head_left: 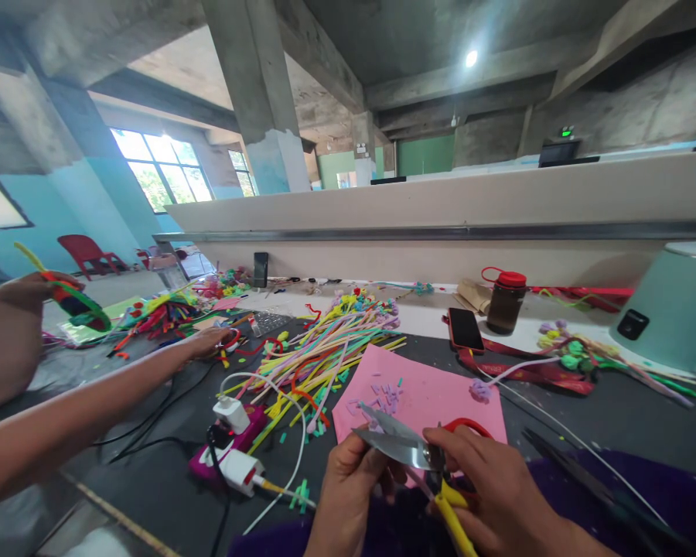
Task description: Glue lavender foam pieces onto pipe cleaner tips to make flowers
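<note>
My right hand (493, 483) grips scissors (404, 449) with red and yellow handles, their blades parted and pointing left over the pink sheet (441, 391). My left hand (351, 487) is closed just below the blades, pinching a purple pipe cleaner (421, 483). Its stem runs down between my hands, and its upper end is partly hidden by the blades. Short purple snippets (387, 396) lie scattered on the sheet behind the scissors. A purple pipe-cleaner flower (481, 390) on a stem rests at the sheet's right edge.
A pile of colourful pipe cleaners (325, 348) lies left of the sheet, beside a purple power strip (200, 466) with cables. Another person's arm (110, 387) reaches in from the left. A phone (465, 330), a bottle (506, 303) and dark scissors (574, 468) are on the right.
</note>
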Demonstrator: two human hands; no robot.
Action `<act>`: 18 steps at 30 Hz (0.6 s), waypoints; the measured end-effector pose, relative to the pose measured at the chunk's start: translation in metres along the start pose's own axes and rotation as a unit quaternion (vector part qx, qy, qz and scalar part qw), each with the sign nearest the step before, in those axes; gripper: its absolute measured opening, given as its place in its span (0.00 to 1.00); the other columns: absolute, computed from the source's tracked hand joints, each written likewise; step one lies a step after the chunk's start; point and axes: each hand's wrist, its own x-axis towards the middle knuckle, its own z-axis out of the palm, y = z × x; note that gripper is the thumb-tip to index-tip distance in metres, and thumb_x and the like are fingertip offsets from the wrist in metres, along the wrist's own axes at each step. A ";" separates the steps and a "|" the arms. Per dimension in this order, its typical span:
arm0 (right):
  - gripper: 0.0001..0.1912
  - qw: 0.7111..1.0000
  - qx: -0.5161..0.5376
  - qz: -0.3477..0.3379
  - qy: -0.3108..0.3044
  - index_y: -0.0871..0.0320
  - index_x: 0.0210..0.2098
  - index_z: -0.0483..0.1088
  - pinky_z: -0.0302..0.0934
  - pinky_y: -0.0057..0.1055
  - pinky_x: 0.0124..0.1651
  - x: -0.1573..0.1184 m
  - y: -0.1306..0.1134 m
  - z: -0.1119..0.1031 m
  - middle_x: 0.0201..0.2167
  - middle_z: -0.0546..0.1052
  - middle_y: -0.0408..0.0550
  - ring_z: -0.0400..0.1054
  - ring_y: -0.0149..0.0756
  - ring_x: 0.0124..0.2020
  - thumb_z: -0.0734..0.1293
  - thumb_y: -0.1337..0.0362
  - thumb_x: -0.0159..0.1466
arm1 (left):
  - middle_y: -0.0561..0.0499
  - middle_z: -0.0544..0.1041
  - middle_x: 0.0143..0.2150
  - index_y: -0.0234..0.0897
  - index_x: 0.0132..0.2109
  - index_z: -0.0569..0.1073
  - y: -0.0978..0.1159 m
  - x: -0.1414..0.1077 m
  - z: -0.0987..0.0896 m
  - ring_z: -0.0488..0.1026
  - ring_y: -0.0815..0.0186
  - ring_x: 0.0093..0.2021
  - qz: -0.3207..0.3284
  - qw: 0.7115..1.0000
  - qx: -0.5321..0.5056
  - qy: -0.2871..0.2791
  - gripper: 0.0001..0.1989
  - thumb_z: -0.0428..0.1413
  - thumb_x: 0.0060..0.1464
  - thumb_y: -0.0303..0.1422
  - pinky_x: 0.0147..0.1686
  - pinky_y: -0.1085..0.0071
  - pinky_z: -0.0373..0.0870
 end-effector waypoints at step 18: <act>0.31 0.998 0.028 0.006 -0.052 0.55 0.54 0.50 0.59 0.31 0.31 0.003 0.003 -0.005 0.34 0.72 0.49 0.67 0.39 0.32 0.65 0.67 0.53 | 0.56 0.66 0.17 0.33 0.27 0.74 0.000 0.003 -0.006 0.58 0.75 0.17 0.014 0.999 0.045 -0.015 0.11 0.59 0.46 0.38 0.17 0.78 0.54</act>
